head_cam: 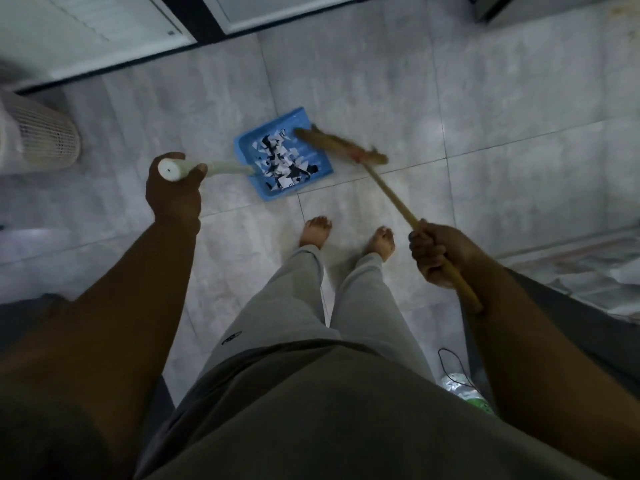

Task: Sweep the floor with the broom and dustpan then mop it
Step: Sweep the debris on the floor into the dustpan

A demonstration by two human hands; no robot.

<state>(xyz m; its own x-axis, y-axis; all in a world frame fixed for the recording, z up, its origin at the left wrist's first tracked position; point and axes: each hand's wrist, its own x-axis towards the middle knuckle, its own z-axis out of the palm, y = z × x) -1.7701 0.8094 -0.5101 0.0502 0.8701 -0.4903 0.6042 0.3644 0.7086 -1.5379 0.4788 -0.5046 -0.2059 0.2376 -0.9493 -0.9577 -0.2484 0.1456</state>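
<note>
Blue dustpan (249, 143) sits on the tiled floor (485, 133), full of paper scraps (280, 161), broom (341, 143) head at its mouth. Left hand (173, 188) grips the white pan handle; right hand (433, 254) is wrapped round the broomstick.

Upper body: loose shirt (311, 420), dull olive-grey, plain, hem hanging over the waist. Short sleeves (27, 313) in a similar dark grey tone. Forearms, left hand (173, 192) and right hand (438, 254): bare. Lower body: light grey trousers (284, 306), tapered, gathered into cuffs at the ankles; one small round dark logo (231, 337) on the left thigh. Feet (316, 231): bare
</note>
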